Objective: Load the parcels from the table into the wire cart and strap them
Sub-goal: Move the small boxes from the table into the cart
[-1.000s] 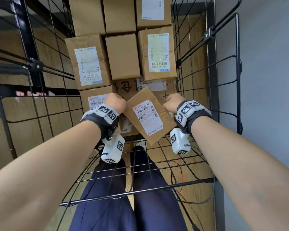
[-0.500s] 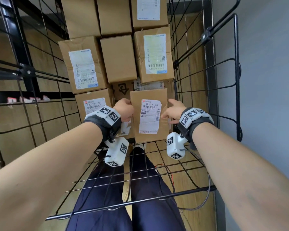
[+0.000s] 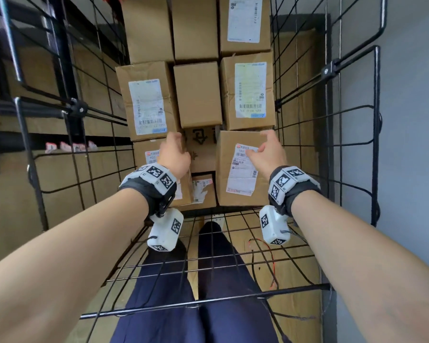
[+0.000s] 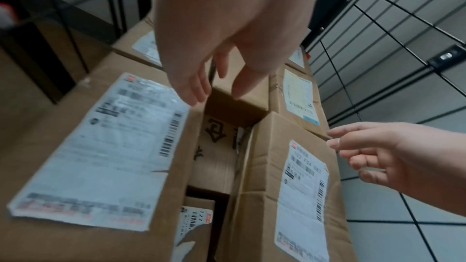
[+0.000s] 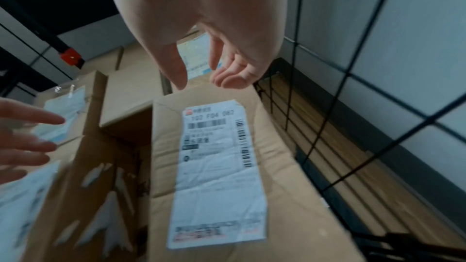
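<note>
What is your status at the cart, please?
Left hand open, right hand open, both off the parcel. Parcel seated against the wire cart side. Nothing blocking.

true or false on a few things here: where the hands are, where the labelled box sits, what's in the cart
1. Both hands grip the labelled box. False: the left hand and right hand are open, gripping nothing.
2. The labelled box sits inside the wire cart. True.
3. The box's label faces the camera. True.
4. The cart holds only one box. False: several boxes are stacked in it.
5. A strap crosses the boxes. False: none shows.
</note>
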The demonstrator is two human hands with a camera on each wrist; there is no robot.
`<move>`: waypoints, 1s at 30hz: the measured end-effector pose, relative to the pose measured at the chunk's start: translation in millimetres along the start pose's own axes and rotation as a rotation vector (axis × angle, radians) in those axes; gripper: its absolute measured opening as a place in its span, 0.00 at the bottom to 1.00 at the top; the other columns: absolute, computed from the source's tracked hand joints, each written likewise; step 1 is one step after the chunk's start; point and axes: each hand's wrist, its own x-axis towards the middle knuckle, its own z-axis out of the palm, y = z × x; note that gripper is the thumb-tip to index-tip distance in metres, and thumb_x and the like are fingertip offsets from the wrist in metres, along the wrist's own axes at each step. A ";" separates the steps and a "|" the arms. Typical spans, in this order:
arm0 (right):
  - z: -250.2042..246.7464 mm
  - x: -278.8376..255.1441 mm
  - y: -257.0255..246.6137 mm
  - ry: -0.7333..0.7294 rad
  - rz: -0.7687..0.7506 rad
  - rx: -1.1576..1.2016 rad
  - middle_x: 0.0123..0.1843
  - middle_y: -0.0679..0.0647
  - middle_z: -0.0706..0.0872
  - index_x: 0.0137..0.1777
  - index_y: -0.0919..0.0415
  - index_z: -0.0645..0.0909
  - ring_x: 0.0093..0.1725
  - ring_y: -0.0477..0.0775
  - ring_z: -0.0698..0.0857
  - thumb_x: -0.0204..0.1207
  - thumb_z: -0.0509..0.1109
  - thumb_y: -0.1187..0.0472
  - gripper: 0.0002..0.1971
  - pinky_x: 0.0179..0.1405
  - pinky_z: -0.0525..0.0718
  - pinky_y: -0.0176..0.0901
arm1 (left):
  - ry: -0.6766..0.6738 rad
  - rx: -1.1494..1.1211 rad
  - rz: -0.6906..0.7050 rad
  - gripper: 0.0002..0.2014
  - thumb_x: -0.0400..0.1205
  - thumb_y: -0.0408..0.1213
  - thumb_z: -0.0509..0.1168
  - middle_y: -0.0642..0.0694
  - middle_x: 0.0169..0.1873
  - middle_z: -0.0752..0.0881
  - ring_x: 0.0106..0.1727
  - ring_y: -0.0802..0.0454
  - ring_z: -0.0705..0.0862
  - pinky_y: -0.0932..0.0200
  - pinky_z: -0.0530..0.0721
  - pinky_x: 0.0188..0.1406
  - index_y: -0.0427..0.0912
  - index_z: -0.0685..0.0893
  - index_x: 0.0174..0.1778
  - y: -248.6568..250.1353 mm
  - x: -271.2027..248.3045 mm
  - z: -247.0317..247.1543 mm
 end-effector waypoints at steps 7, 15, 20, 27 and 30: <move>37.7 -7.2 -28.4 -0.011 -0.080 -0.228 0.78 0.59 0.61 0.79 0.46 0.56 0.77 0.61 0.63 0.66 0.77 0.45 0.45 0.73 0.67 0.62 | 0.313 -0.029 -0.264 0.46 0.75 0.40 0.74 0.35 0.79 0.54 0.80 0.38 0.56 0.45 0.59 0.77 0.40 0.50 0.81 -22.7 7.8 -24.3; 37.2 -0.6 -0.2 -0.017 0.167 -0.218 0.83 0.63 0.37 0.83 0.46 0.42 0.83 0.68 0.44 0.61 0.84 0.53 0.60 0.78 0.58 0.70 | 0.074 0.036 -0.507 0.53 0.66 0.51 0.79 0.36 0.75 0.69 0.74 0.35 0.71 0.38 0.71 0.72 0.36 0.55 0.79 -42.0 21.3 -16.3; 32.9 2.4 16.3 -0.067 0.152 -0.138 0.81 0.61 0.50 0.81 0.38 0.40 0.77 0.67 0.63 0.59 0.85 0.60 0.63 0.72 0.70 0.67 | 0.012 -0.017 -0.425 0.52 0.70 0.47 0.78 0.38 0.68 0.79 0.67 0.37 0.79 0.42 0.78 0.63 0.38 0.50 0.80 -40.3 15.1 -7.0; 18.5 0.7 14.5 -0.071 0.148 -0.118 0.77 0.61 0.60 0.82 0.41 0.45 0.72 0.65 0.71 0.62 0.84 0.57 0.58 0.70 0.74 0.62 | -0.073 -0.049 -0.187 0.38 0.74 0.36 0.75 0.42 0.67 0.80 0.67 0.42 0.80 0.46 0.78 0.65 0.42 0.60 0.76 -32.9 10.8 17.1; 7.9 -3.8 8.6 -0.094 0.166 -0.108 0.79 0.61 0.58 0.83 0.44 0.47 0.73 0.64 0.71 0.65 0.82 0.57 0.54 0.69 0.74 0.58 | -0.126 -0.039 -0.160 0.39 0.74 0.36 0.74 0.42 0.68 0.79 0.67 0.42 0.79 0.46 0.79 0.67 0.41 0.60 0.77 -30.9 8.3 20.2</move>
